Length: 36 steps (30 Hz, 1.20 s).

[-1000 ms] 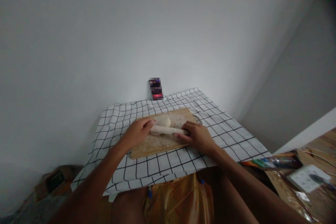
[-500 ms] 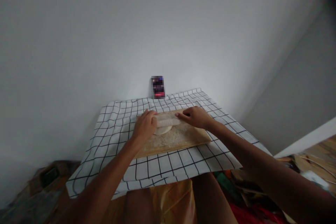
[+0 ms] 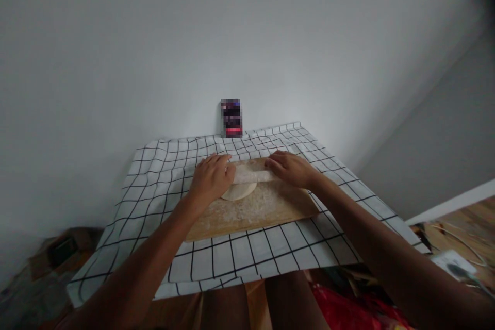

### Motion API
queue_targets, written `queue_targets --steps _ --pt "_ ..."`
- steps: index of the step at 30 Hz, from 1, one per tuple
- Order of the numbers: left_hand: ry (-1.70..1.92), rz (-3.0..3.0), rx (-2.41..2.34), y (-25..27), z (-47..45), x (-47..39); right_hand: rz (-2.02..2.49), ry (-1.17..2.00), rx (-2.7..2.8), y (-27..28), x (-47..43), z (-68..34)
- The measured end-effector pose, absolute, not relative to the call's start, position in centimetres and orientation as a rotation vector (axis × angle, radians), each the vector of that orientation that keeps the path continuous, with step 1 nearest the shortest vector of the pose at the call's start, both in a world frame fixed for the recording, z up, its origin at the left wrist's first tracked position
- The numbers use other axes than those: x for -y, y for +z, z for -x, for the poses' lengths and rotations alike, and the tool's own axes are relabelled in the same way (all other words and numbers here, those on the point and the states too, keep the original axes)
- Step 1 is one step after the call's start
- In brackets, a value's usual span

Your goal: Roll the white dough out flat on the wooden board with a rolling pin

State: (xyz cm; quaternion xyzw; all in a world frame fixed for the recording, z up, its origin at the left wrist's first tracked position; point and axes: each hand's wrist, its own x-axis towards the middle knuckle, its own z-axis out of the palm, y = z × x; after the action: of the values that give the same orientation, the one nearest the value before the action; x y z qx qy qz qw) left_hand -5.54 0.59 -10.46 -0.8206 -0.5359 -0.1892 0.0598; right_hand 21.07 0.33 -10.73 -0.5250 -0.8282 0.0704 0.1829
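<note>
Head view: our left hand [image 3: 212, 178] and right hand [image 3: 292, 167] clasp opposite ends of a pale cylindrical rolling pin [image 3: 257, 177] across round cream dough [image 3: 238, 193] on a tan wooden board [image 3: 266, 211]. We judge this rolling; the next stroke needs even pressure.

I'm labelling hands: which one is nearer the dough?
Left. The left hand is close by the dough, at one end of the rolling pin; the right hand is farther, at the other end.
</note>
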Motion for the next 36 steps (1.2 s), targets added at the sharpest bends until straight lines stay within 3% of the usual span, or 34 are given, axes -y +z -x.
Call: queue_targets --steps 19,31,36 --pt "-0.504 2.428 1.469 -11.0 5.5 2.5 1.558 0.104 2.281 -11.5 4.9 -20.2" --pt "-0.068 2.559 1.766 -10.7 6.1 -3.0 1.737 0.185 2.518 -7.6 -2.8 -19.9" --pt "-0.06 2.561 1.753 -10.7 6.0 -5.2 1.778 0.1 2.576 -7.2 -4.9 -19.5"
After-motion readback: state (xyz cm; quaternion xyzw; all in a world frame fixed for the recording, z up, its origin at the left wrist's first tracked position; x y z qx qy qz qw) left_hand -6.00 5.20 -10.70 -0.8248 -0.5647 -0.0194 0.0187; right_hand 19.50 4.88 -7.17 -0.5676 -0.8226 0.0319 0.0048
